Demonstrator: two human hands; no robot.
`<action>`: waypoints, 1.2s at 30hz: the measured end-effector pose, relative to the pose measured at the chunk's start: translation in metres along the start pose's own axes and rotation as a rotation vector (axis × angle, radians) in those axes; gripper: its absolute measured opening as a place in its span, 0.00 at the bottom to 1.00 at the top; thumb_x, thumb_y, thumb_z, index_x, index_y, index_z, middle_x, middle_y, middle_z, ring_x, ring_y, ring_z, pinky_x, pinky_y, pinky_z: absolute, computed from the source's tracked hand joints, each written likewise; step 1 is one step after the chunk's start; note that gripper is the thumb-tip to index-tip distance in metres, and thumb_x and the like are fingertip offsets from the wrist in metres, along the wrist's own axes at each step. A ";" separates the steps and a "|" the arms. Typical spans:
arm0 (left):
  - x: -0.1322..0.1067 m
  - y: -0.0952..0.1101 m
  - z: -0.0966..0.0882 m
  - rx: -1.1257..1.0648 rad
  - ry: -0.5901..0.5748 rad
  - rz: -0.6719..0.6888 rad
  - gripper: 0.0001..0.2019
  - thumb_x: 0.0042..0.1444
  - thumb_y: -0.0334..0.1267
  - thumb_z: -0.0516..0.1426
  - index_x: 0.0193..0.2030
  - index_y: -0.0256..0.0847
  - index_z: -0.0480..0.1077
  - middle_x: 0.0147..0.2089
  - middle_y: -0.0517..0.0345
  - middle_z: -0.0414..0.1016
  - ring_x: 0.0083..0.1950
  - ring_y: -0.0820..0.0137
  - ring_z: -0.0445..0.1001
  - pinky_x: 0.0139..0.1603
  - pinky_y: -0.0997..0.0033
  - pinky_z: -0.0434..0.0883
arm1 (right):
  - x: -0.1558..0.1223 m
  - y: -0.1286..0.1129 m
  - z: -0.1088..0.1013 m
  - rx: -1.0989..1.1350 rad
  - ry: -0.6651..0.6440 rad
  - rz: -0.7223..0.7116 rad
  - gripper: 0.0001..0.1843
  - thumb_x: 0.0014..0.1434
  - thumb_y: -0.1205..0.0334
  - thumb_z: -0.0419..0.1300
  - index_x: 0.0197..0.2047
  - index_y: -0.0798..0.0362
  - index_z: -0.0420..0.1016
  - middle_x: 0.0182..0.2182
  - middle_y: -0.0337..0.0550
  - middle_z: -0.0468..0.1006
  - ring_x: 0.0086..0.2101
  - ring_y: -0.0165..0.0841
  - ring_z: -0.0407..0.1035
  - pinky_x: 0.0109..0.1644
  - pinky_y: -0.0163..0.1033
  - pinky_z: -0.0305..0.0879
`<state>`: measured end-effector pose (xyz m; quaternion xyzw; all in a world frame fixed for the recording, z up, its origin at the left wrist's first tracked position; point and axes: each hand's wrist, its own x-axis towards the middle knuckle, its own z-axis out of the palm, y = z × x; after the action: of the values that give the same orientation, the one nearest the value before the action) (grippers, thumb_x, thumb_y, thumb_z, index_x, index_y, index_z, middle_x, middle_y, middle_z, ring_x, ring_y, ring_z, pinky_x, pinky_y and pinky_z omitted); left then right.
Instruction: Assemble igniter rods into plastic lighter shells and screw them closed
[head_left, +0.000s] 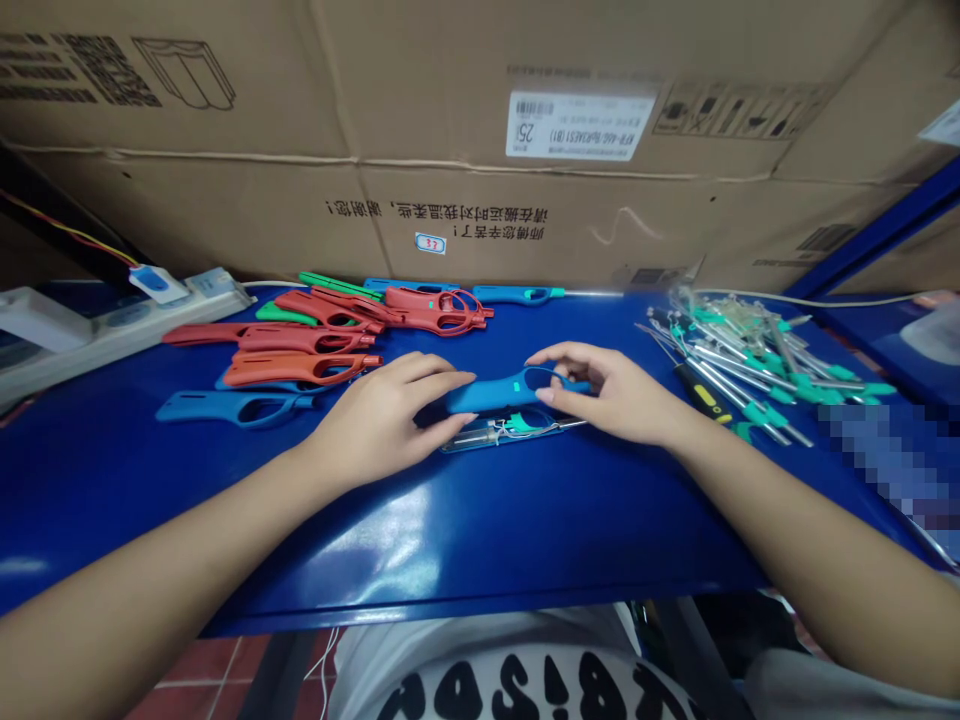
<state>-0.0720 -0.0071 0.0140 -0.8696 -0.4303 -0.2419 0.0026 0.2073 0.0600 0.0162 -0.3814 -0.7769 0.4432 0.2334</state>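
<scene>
Blue shell: lay held near the centre of the frame, ring-shaped end toward the right; bore a small green mark beside the ring.
Left grip: grasped the left end of the blue shell, with thumb at the near edge and fingers at the far edge.
Right grip: grasped the ring end of the blue shell between thumb and fingers.
Lower assembly: sat directly below the blue shell in the frame, partly covered by it; exposed white wires and a green piece; could not be judged as touching the blue shell or apart from it.
Bench: spanned the frame from left to right; had a glossy blue surface.
Red shells: lay overlapped at left of centre.
Orange-red shell: rested at the near side of the red shells.
Green shells: showed among and behind the red shells.
Left blue shell: lay nearest the viewer in the left group.
Rear blue unit: lay at upper centre near the cardboard, with metal rod pointing right.
Rod assemblies: formed a loose pile at the right of the frame, with metal rods and green pieces mixed.
Black-and-yellow handle: lay at the left side of that pile.
Power strip: stood at the left edge, with white plug above.
Cardboard box: filled the top of the frame; carried inverted print and a white label.
White shirt: showed at the bottom edge, with black lettering.
</scene>
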 end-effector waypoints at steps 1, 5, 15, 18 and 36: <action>0.000 0.000 -0.003 0.009 -0.028 0.003 0.18 0.64 0.43 0.59 0.57 0.37 0.73 0.51 0.50 0.77 0.50 0.62 0.77 0.49 0.62 0.76 | -0.002 -0.001 0.000 -0.106 -0.007 -0.060 0.22 0.57 0.52 0.67 0.54 0.48 0.74 0.33 0.38 0.74 0.33 0.33 0.70 0.38 0.40 0.67; 0.003 0.001 -0.015 0.017 -0.128 0.026 0.16 0.63 0.45 0.58 0.53 0.39 0.74 0.48 0.52 0.78 0.48 0.61 0.77 0.47 0.62 0.75 | -0.006 -0.003 0.000 -0.316 -0.022 -0.155 0.20 0.58 0.52 0.67 0.51 0.49 0.75 0.33 0.38 0.73 0.33 0.33 0.68 0.38 0.39 0.64; 0.002 0.007 -0.018 0.072 -0.277 0.107 0.17 0.62 0.48 0.58 0.53 0.44 0.74 0.45 0.56 0.78 0.44 0.62 0.77 0.42 0.64 0.71 | -0.002 0.001 0.003 -0.350 -0.149 -0.356 0.16 0.60 0.56 0.67 0.50 0.50 0.75 0.48 0.47 0.74 0.50 0.40 0.69 0.57 0.46 0.65; 0.001 0.007 -0.015 0.065 -0.304 0.101 0.20 0.62 0.48 0.58 0.58 0.44 0.72 0.48 0.55 0.78 0.47 0.62 0.77 0.44 0.64 0.72 | -0.001 0.002 0.006 -0.353 -0.146 -0.369 0.15 0.59 0.57 0.67 0.49 0.50 0.75 0.47 0.47 0.74 0.50 0.40 0.69 0.56 0.46 0.65; -0.002 0.005 -0.008 -0.001 -0.296 0.089 0.17 0.65 0.44 0.56 0.58 0.45 0.73 0.49 0.54 0.78 0.47 0.63 0.78 0.46 0.65 0.73 | 0.000 0.004 0.007 -0.427 -0.138 -0.406 0.15 0.58 0.55 0.68 0.47 0.51 0.76 0.44 0.47 0.78 0.47 0.40 0.71 0.54 0.47 0.66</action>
<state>-0.0728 -0.0133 0.0215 -0.9140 -0.3868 -0.1111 -0.0506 0.2037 0.0578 0.0097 -0.2279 -0.9269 0.2389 0.1784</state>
